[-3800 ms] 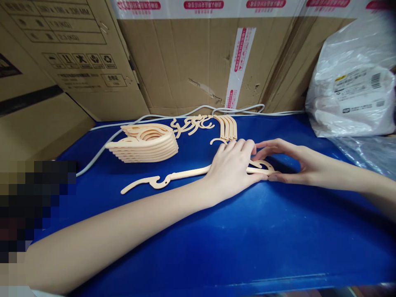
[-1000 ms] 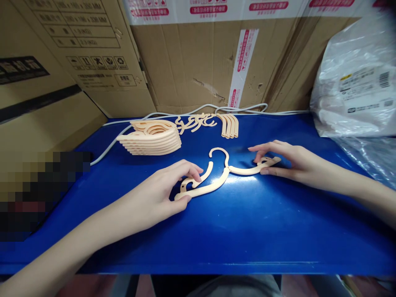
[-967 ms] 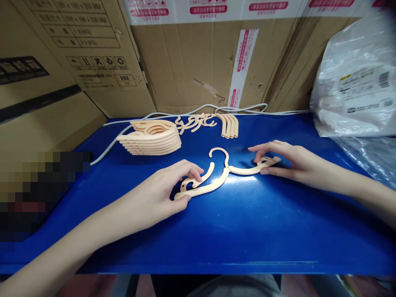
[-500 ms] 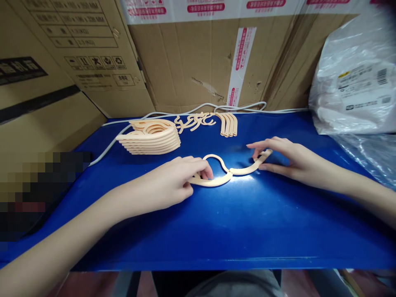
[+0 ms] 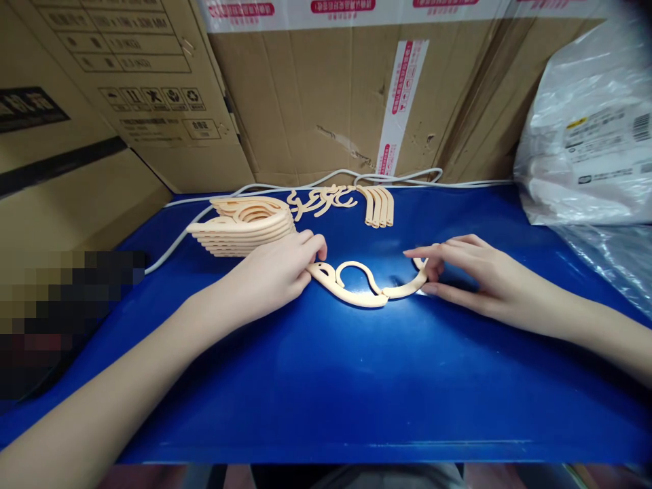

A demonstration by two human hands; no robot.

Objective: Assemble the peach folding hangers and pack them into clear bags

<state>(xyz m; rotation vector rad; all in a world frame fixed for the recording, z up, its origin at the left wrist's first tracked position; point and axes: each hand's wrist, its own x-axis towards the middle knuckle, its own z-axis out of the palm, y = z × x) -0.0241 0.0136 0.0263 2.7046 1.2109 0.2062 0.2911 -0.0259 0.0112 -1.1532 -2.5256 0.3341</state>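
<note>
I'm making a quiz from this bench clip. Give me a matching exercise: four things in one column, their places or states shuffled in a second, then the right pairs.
Things:
1. folding hanger
2. stack of folded hangers
3. plastic bag
4. white cable

Places or states:
A. far right, against the boxes
B. along the back edge of the blue table
C. held at both ends by left hand and right hand
D. piled just behind the left hand

Pairs: 1-C, 2-D, 3-A, 4-B

Left hand (image 5: 275, 272) and right hand (image 5: 471, 275) pinching opposite ends of a folding peach hanger (image 5: 364, 288) on blue table (image 5: 356, 394), stacked hangers (image 5: 244, 227) behind, cardboard boxes (image 5: 316, 95) beyond
</note>
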